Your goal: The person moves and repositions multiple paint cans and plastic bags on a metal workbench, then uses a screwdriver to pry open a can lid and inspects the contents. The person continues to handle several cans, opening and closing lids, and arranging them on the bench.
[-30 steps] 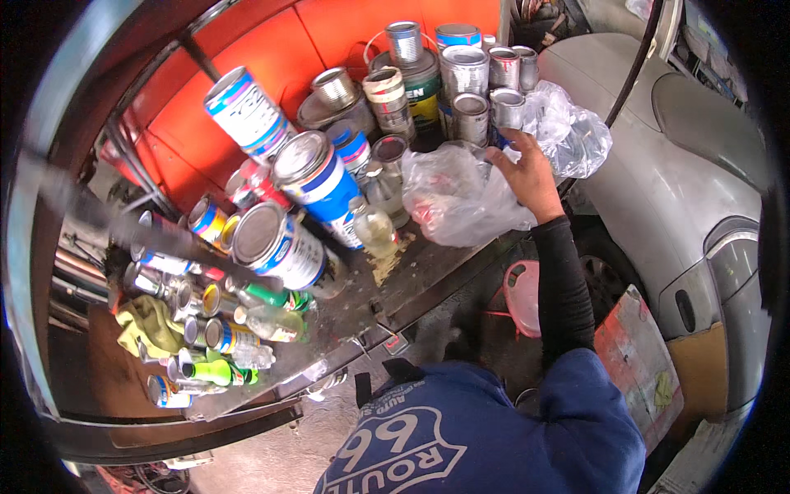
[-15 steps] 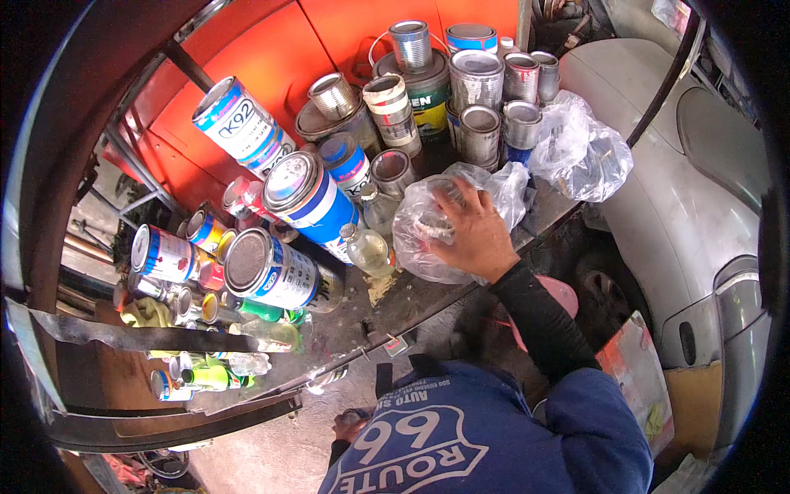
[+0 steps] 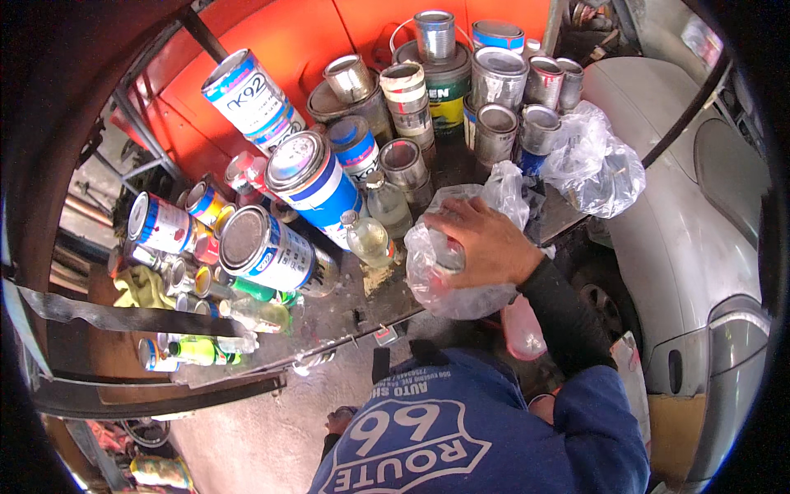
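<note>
My right hand (image 3: 485,243) comes down over a clear plastic bag (image 3: 444,300), fingers bent round its top. A rounded container seems to be inside, but the film blurs it. The bag sits at the front edge of the dark bench (image 3: 362,317), its lower part bulging past that edge. Close to its left stand two glass bottles of pale liquid, one a squat bottle (image 3: 368,240), the other a taller bottle (image 3: 388,206). Low down beside my blue shirt, my left hand (image 3: 339,420) shows only in part; its fingers are mostly hidden.
Paint cans crowd the back, including a large blue-and-white can (image 3: 317,185) and a grey-lidded can (image 3: 267,247). A second plastic bag (image 3: 597,169) lies at the right end. Small bottles lie at the left. A silver car (image 3: 658,206) stands to the right, below an orange panel (image 3: 288,33).
My right hand has drawn the plastic bag toward me, over the bench's front edge. The view has shifted a little. My left hand stays low by my side.
</note>
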The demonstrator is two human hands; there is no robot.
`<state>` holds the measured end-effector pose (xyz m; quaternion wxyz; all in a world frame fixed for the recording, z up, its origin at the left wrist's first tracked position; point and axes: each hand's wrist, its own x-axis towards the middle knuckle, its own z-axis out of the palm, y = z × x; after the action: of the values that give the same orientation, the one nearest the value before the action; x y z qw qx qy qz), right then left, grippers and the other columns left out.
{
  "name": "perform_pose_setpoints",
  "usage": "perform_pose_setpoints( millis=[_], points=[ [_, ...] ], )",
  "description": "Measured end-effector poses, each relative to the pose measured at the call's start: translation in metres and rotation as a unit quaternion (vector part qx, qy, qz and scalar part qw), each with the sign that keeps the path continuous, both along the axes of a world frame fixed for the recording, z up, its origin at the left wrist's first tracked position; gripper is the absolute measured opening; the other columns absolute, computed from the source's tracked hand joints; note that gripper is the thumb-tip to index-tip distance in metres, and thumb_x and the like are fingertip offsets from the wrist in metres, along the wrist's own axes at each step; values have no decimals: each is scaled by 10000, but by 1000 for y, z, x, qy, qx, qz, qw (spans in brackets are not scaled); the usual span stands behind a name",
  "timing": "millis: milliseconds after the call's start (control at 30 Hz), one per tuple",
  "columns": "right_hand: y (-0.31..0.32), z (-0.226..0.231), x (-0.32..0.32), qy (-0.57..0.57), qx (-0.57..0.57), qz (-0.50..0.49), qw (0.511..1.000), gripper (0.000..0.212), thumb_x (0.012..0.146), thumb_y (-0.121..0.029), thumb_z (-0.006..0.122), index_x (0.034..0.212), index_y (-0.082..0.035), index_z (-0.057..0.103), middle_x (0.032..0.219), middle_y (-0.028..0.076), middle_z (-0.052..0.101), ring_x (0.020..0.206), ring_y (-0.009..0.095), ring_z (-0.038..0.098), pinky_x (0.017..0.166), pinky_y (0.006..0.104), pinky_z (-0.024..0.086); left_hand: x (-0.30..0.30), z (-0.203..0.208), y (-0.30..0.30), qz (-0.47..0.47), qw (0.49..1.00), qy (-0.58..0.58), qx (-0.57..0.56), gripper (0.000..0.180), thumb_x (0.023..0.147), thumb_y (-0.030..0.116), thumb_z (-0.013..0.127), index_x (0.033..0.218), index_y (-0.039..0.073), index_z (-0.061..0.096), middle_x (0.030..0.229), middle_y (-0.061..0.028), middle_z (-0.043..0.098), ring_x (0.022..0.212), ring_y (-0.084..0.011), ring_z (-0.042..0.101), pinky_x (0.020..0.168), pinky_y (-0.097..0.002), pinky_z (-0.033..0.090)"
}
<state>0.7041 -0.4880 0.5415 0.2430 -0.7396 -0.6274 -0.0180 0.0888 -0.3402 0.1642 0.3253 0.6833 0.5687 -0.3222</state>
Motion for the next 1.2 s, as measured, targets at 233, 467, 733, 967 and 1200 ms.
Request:
perform_pose_setpoints(
  millis=[233, 467, 733, 967, 1200],
  points=[
    [-19, 10, -13, 18, -28, 10, 999, 908, 655, -482, 846, 1445, -158, 540, 1403, 199, 525, 1210, 423, 541, 988, 514, 512, 22, 7, -23, 22, 1000, -2, 9, 762, 700, 645, 790, 1369, 330, 606, 1522, -277, 351, 1382, -504, 324, 1125, -649, 310],
    [-18, 12, -5, 15, -64, 90, 994, 886, 652, -464, 848, 1436, -174, 557, 1413, 183, 519, 1210, 426, 537, 989, 521, 506, 47, 7, -33, 38, 999, -13, 9, 758, 698, 650, 787, 1366, 341, 608, 1528, -273, 347, 1389, -504, 318, 1132, -642, 305],
    [-8, 6, -7, 40, -43, 74, 995, 888, 687, -509, 803, 1444, -127, 542, 1400, 245, 528, 1157, 449, 569, 929, 528, 525, 58, 3, -49, 64, 998, -13, 2, 753, 696, 656, 785, 1363, 353, 610, 1536, -268, 342, 1396, -504, 312, 1140, -633, 299],
    [-11, 4, -17, 22, -21, 34, 999, 863, 707, -504, 795, 1448, -145, 537, 1402, 228, 524, 1159, 439, 566, 947, 535, 515, 53, -6, -70, 86, 996, -7, -9, 749, 694, 661, 783, 1361, 364, 612, 1543, -264, 338, 1402, -503, 306, 1147, -626, 294],
    [-8, 7, -19, 27, -19, 28, 999, 860, 706, -514, 803, 1436, -140, 543, 1384, 217, 526, 1156, 438, 565, 945, 547, 508, 54, -16, -78, 99, 995, -12, -21, 745, 692, 666, 781, 1358, 375, 614, 1550, -260, 334, 1408, -503, 300, 1154, -619, 290]
  ],
)
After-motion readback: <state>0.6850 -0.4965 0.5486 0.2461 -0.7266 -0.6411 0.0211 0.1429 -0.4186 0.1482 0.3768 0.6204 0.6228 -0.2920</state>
